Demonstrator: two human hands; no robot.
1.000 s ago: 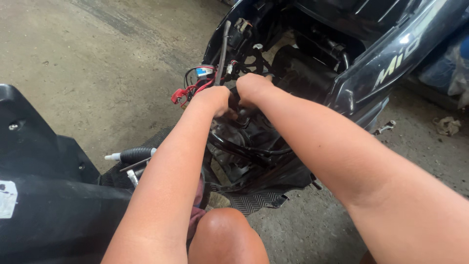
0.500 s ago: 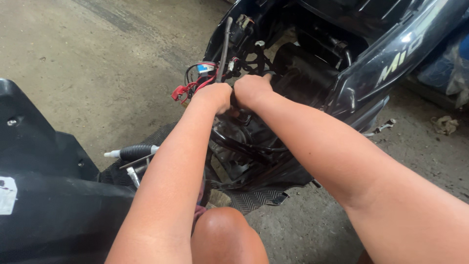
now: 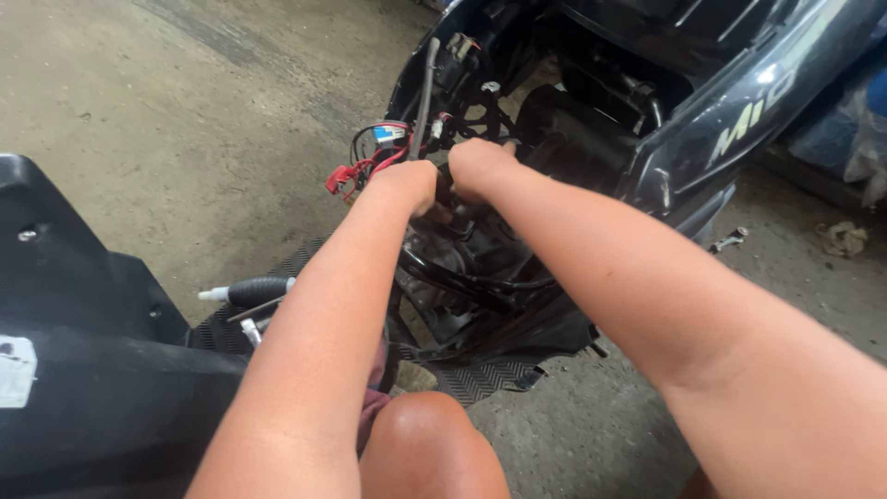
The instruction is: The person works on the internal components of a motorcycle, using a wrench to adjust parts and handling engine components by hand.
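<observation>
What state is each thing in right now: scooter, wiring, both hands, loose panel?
scooter: front cover off, frame and cables exposed.
red connector: hanging loose on its wires.
left hand: closed, inside the front end.
right hand: closed beside it.
black panel: detached, lying on the floor.

Bare grey concrete floor (image 3: 212, 120) in daylight, crumpled rag (image 3: 843, 238) at right.

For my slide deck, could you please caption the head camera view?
Both hands, left hand and right hand, reach into a stripped black scooter's exposed wiring on a concrete floor.
</observation>
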